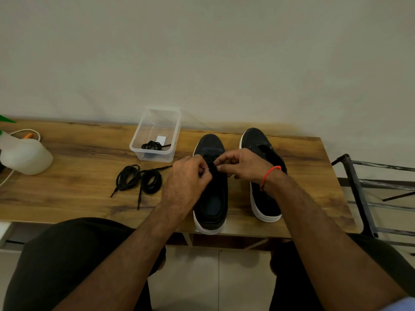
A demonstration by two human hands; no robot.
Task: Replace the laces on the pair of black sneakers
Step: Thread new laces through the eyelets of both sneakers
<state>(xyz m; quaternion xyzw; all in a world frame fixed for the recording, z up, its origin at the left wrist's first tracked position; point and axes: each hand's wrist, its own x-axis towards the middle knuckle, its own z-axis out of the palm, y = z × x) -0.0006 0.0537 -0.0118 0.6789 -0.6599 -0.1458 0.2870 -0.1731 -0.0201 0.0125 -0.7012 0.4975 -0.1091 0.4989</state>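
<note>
Currently both hands meet over the lace area of the left sneaker [211, 191]; left hand [187, 176] and right hand [241, 164] each have fingers curled, pinching a black lace [210, 165] between them. Whether the lace is going in or coming out cannot be told. Sneaker stands on the table [78, 153], long axis running away from the person, toe pointing to the wall, heel at the near edge. Right sneaker [261, 173] sits just beside it, parallel, eyelets apparently bare. Loose laces [139, 178] lie left of the hands, nearer the left hand. Clear tub [157, 133] behind holds another bundle.
</note>
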